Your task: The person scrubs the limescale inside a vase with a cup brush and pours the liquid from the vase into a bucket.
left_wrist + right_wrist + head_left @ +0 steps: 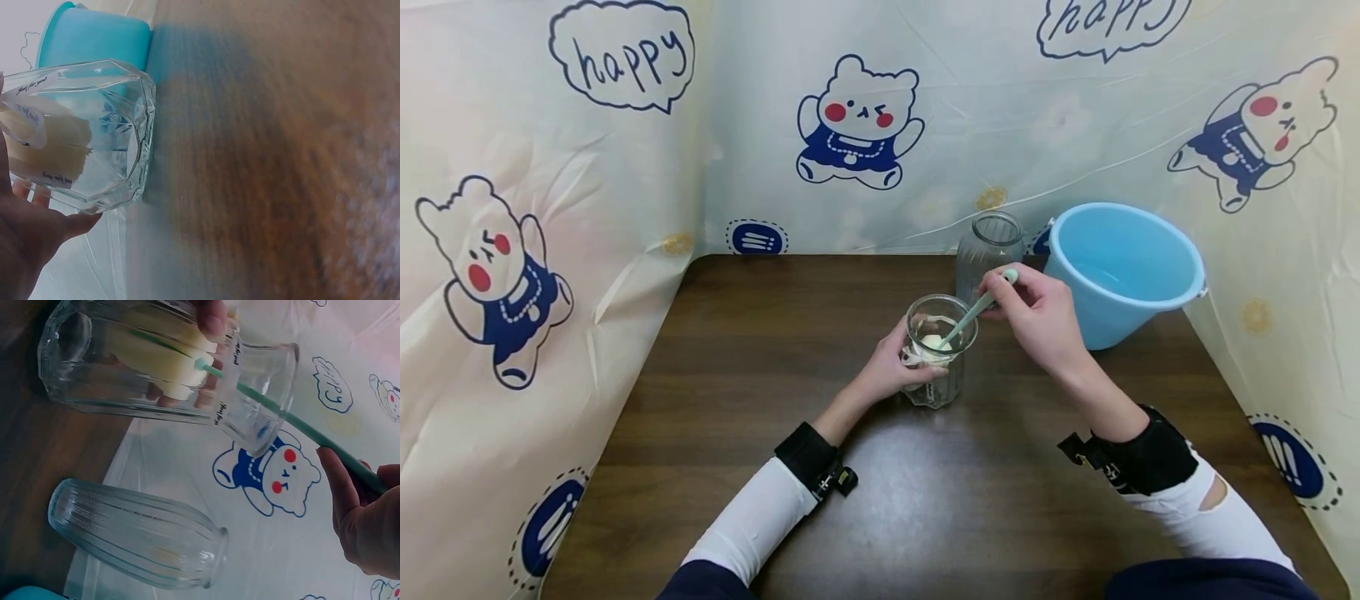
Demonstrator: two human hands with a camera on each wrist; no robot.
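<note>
My left hand (887, 367) grips a clear faceted glass jar (940, 390) around its upper body, over the middle of the table. Around the jar's neck runs a white ribbon (229, 381) with black lettering. Inside it is the pale yellow sponge head (159, 359) of a bottle brush. The brush's green handle (294, 419) slants out through the jar's mouth. Near the top of that handle, my right hand (1037, 317) pinches it between thumb and fingers. In the left wrist view the jar's base (140, 150) shows, with the sponge some way above it.
Behind the jar stands a taller ribbed glass vase (988, 250), partly hidden by the right hand. A light blue bucket (1120, 250) is at the back right of the dark wooden table (760, 333). A printed cloth (962, 108) hangs along the back and sides.
</note>
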